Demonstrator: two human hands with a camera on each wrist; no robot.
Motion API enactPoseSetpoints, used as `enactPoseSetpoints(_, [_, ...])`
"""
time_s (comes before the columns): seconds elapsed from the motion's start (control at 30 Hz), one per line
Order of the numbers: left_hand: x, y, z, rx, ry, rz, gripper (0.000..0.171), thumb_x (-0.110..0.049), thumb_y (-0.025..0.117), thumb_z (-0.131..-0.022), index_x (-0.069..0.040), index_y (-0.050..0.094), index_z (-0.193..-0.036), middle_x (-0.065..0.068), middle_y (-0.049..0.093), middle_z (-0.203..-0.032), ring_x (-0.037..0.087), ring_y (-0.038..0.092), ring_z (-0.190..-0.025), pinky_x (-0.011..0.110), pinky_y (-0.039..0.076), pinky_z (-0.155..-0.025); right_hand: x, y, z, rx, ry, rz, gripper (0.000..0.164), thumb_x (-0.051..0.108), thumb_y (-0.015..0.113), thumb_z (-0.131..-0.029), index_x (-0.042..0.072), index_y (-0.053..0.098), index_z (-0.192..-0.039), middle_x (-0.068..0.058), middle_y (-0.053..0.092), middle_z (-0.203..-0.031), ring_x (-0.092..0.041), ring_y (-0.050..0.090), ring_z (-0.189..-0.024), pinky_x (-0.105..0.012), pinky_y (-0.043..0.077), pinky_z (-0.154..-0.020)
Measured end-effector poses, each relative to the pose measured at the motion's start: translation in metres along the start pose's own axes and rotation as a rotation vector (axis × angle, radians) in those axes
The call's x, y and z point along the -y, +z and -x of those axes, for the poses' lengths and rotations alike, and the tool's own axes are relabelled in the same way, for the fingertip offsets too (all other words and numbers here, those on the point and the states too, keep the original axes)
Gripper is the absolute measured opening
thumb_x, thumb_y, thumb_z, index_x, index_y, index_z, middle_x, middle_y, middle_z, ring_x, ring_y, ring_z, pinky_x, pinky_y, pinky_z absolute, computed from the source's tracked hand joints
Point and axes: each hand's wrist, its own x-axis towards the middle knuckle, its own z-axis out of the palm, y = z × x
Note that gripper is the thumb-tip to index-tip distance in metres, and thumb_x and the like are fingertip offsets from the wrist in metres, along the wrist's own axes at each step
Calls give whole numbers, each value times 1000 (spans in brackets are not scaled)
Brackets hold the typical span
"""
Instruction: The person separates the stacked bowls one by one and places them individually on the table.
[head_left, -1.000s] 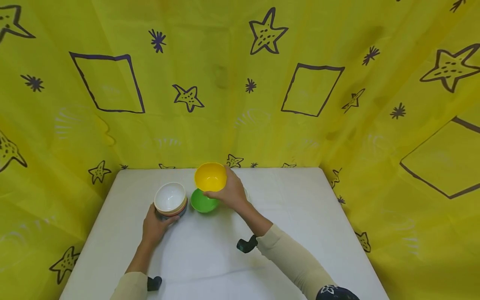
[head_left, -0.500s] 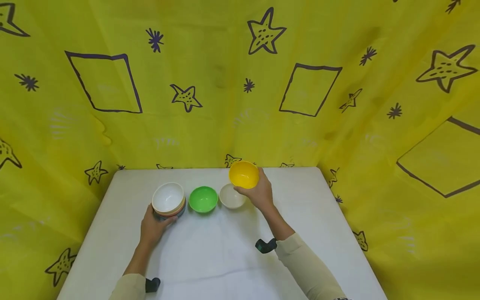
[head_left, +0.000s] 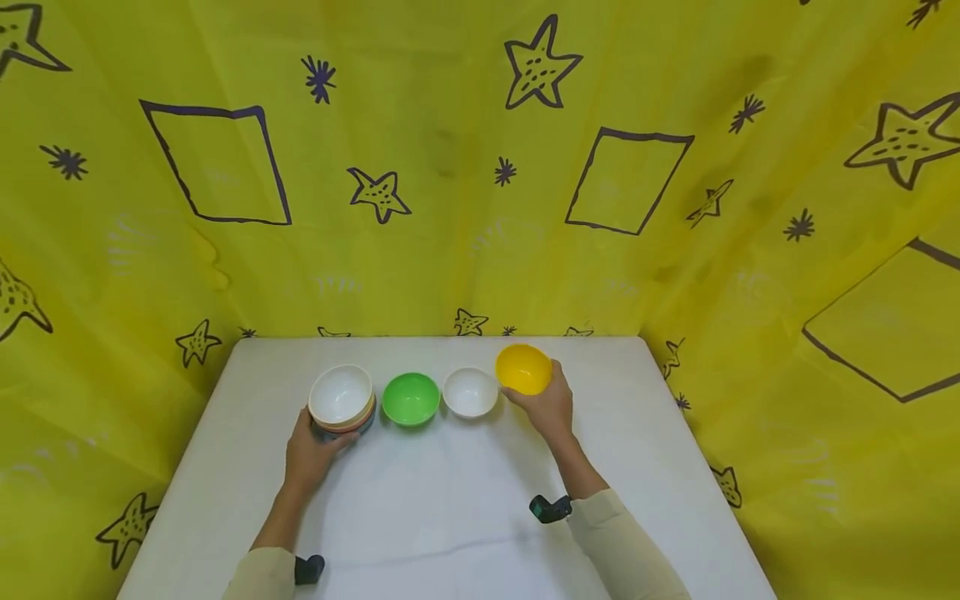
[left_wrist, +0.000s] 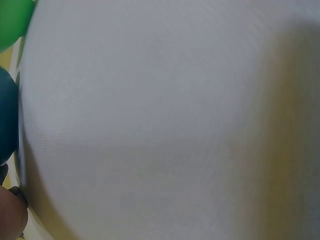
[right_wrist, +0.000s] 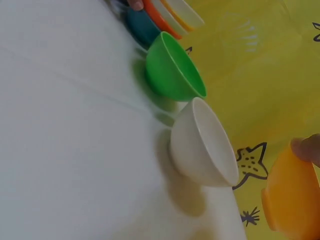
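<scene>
My left hand (head_left: 309,454) grips a stack of nested bowls (head_left: 341,398) at the left of the table. White is the top bowl; orange and blue rims show beneath it, and in the right wrist view the blue bowl (right_wrist: 141,26) is lowest. My right hand (head_left: 551,407) holds a yellow bowl (head_left: 523,369) by its rim, thumb at the near side. In the right wrist view this bowl (right_wrist: 294,197) hangs above table level. Between the hands, a green bowl (head_left: 411,400) and a white bowl (head_left: 470,393) stand upright side by side.
The white-covered table (head_left: 442,517) ends at a yellow curtain (head_left: 450,267) with drawn stars and squares, which also runs along both sides. A dark wrist device (head_left: 550,508) sticks out from the right sleeve, another (head_left: 308,570) from the left.
My right hand has carried the yellow bowl rightward, past the green and white bowls, and lowered it slightly at the end. The left hand stays at the stack.
</scene>
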Motion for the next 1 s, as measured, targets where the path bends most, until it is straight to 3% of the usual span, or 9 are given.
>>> enactPoseSetpoints(0.63, [-4,-1,1,-5,-13,7,107,-23,98,-76,6,35,-157,31,42,-158,48,34,-150,60,28,-123,-51,13,8,7,84,40,88,31,96,-72,-1,48,-139,-22,62,-130,-41,60,-119,-59,49,-102])
enactPoseSetpoints(1.0, [-4,-1,0,-7,-14,11,107,-24,98,-75,6,35,-157,31,42,-158,49,33,-150,61,27,-123,-60,17,11,17,82,10,86,29,96,-72,0,49,-138,-21,63,-129,-40,60,-120,-58,50,-102])
